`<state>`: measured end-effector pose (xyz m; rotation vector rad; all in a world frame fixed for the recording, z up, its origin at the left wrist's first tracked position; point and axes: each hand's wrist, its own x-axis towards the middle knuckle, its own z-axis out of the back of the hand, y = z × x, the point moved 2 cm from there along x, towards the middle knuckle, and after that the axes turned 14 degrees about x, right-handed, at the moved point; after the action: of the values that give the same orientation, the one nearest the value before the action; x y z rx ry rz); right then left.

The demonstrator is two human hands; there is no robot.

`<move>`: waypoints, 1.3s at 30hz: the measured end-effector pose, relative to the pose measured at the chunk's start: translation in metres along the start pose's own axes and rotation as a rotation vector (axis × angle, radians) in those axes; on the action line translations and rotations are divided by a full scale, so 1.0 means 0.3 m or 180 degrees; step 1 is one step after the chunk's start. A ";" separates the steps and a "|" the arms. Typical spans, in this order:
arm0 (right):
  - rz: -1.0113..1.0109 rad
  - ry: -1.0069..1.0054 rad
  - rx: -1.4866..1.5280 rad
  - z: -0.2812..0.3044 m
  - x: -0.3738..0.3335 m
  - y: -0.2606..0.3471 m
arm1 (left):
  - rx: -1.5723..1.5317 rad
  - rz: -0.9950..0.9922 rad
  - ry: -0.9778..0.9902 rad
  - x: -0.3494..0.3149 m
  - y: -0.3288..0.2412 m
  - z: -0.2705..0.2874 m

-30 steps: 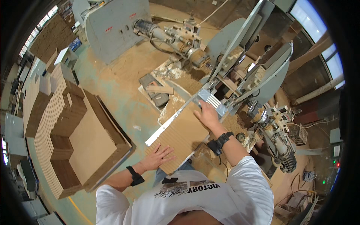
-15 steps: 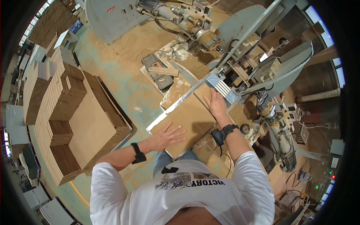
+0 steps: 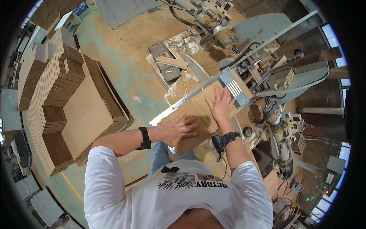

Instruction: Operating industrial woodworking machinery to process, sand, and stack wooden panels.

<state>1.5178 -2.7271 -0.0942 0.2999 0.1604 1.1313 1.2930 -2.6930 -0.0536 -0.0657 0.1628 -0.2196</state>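
Left hand [image 3: 181, 128] is laid flat, fingers spread, on the near part of the brown board [image 3: 206, 123]; right hand [image 3: 222, 107] is laid spread near its far end, just beside the blue striped plate [image 3: 235, 90]. Board is set alongside the silver metal rail [image 3: 187, 100]. Motorised spindle unit [image 3: 280, 141] is mounted to the right, board stack [image 3: 88, 115] is kept well apart, left.

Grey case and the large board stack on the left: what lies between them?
Head view: dusty green floor, with a small pale scrap on it.
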 end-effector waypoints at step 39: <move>-0.0493 0.0842 0.0403 0.151 0.076 -0.022 | -0.4715 0.4065 -0.2706 -0.176 -0.327 -0.266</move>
<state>1.5457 -2.7160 -0.0528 0.2445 0.4828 1.0053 1.2079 -2.7806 -0.1160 -1.4559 -0.5280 1.2501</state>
